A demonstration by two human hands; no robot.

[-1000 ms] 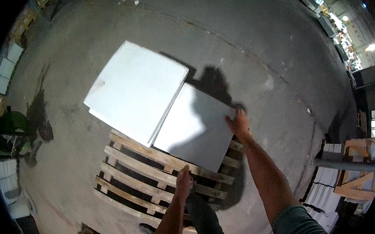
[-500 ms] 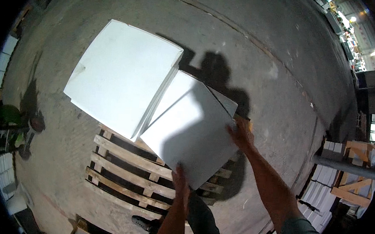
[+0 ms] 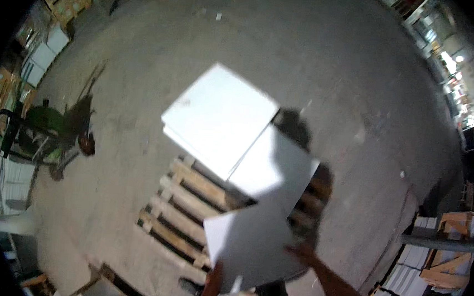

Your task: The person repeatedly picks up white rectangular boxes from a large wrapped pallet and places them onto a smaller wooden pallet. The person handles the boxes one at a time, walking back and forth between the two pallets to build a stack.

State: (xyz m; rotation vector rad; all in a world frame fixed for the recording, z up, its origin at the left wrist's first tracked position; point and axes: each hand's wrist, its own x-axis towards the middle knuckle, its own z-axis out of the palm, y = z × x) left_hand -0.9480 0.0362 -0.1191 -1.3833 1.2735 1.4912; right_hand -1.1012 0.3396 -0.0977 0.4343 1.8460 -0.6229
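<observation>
Between my two hands is a flat white square panel (image 3: 252, 241), tilted over the near part of a wooden pallet (image 3: 186, 197). My left hand (image 3: 213, 282) grips its near left edge, fingers partly blurred. At its right edge, my right hand (image 3: 302, 255) is closed on the side. Beyond it, another flat white panel (image 3: 277, 165) lies on the pallet, half in shadow. Left of that, a taller white stack (image 3: 220, 119) stands against it, its top a little higher. What lies under the held panel is hidden.
Far left stands a green machine with a black handle (image 3: 40, 132). White stacks (image 3: 41, 57) line the left side. On the right are more white stacks (image 3: 405, 278) and a wooden crate (image 3: 454, 254). A wooden frame (image 3: 112, 285) is at the lower left.
The held panel has come off the right-hand pile toward me, uncovering another white panel beneath. Both hands moved nearer with it. The whole view has shifted and the pallet looks farther off.
</observation>
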